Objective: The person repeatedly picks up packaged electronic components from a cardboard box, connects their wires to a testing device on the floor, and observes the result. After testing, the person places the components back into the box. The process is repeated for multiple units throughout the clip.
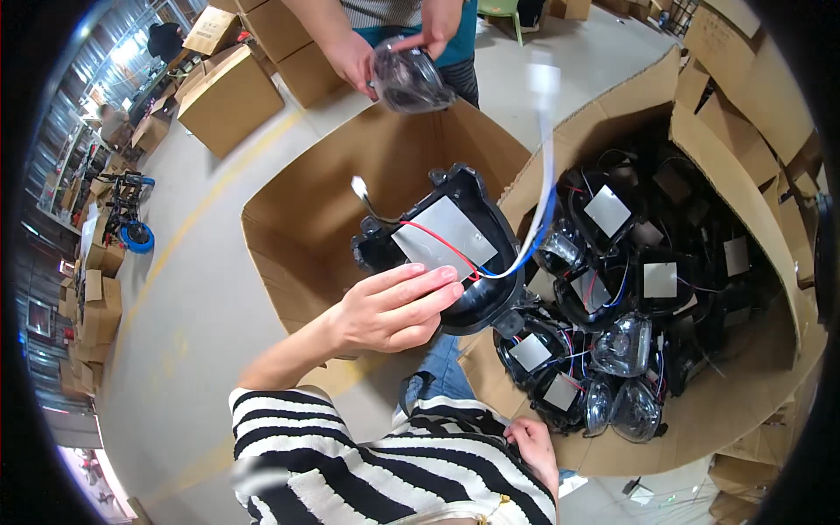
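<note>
— What did the left hand (394,308) hold?
— A black lamp (455,245), gripped over the empty box (306,219).
— And the right hand (534,446)?
— Low beside the full box (726,175); its fingers perhaps curled, I cannot tell.

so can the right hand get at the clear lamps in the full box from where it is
Probably yes. The right hand rests low by the near edge of the full box, holding nothing visible, and the clear lamps lie uncovered on top of the pile just beyond it. The left hand is busy holding a black lamp housing.
</note>
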Tool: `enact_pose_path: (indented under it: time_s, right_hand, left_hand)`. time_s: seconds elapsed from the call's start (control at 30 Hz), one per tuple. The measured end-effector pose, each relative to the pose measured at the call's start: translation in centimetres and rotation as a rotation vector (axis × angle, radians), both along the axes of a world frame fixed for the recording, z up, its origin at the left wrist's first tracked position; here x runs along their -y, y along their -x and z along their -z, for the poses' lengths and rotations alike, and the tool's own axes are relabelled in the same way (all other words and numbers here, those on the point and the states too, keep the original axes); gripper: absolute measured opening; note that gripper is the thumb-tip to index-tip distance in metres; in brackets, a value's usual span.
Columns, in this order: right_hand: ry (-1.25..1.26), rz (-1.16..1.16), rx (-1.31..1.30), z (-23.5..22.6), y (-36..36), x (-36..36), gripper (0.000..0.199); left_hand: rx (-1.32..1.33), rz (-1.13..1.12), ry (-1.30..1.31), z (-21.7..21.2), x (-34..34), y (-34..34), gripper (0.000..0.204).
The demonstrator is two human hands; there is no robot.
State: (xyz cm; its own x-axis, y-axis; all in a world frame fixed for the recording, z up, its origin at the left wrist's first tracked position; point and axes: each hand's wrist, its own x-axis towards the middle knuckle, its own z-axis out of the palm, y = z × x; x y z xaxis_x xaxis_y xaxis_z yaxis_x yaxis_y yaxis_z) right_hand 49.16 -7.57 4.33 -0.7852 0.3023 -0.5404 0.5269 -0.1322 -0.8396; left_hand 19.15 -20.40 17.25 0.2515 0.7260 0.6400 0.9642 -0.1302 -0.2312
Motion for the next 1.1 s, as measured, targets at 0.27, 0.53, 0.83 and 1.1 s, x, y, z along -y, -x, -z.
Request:
enact_pose_path:
  time_s: [0.27,0.53,0.83,1.1]
  right_hand:
    - [-0.013,0.011,-0.006,-0.4,0.1,0.0,0.020]
    - [0.026,0.052,-0.019,-0.2,-0.3,-0.1,0.018]
    - [0.020,0.053,-0.014,0.2,-0.6,-0.2,0.018]
    - [0.041,0.064,-0.019,0.2,-0.7,-0.2,0.018]
  left_hand:
    - [0.366,0.079,-0.107,1.0,0.0,-0.8,0.021]
    - [2.150,0.141,-0.366,2.6,-0.1,-2.9,0.025]
    - [2.257,0.134,-0.303,2.7,-0.5,-3.3,0.029]
    - [1.973,0.000,-0.439,2.6,1.2,0.0,0.024]
